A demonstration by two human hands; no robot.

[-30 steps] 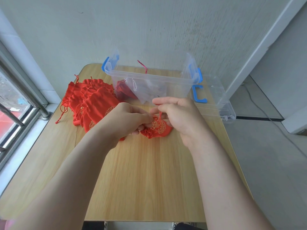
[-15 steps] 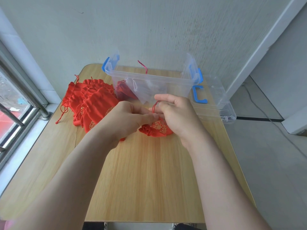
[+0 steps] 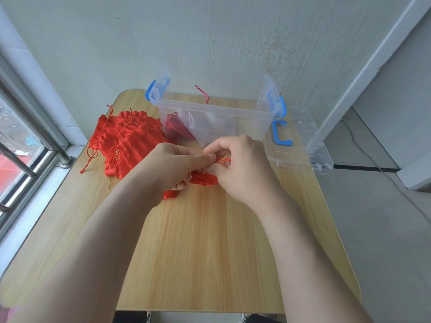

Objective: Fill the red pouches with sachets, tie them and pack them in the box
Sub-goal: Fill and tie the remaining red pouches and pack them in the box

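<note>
Nearest to me, both bare forearms run up from the bottom edge over the wooden bench (image 3: 205, 252); something dark shows below its front edge, cut off and not identifiable. At mid-bench my left hand (image 3: 172, 166) is curled, thumb and forefinger pinching the thin red drawstring (image 3: 224, 160). My right hand (image 3: 242, 164) pinches the same cord from the other side, fingertips almost meeting the left thumb. Just beneath them the red pouch (image 3: 204, 179) rests on the bench with its mouth gathered; my hands hide most of it, so I cannot see any print on it or what is inside.

Left of my hands lies the heap of red pouches (image 3: 126, 141), cords trailing toward the window. One carries a gold mark (image 3: 116, 155), too small and creased for me to read.

Behind sits the clear box (image 3: 210, 113) with blue latches. Through its wall I see a dark red pouch (image 3: 173, 127) and pale, blurred packets (image 3: 210, 129) that may be sachets; a red cord (image 3: 203, 93) sticks up inside. Its clear lid (image 3: 300, 145) with a blue handle lies to the right, overhanging the bench edge. I find no readable label anywhere
</note>
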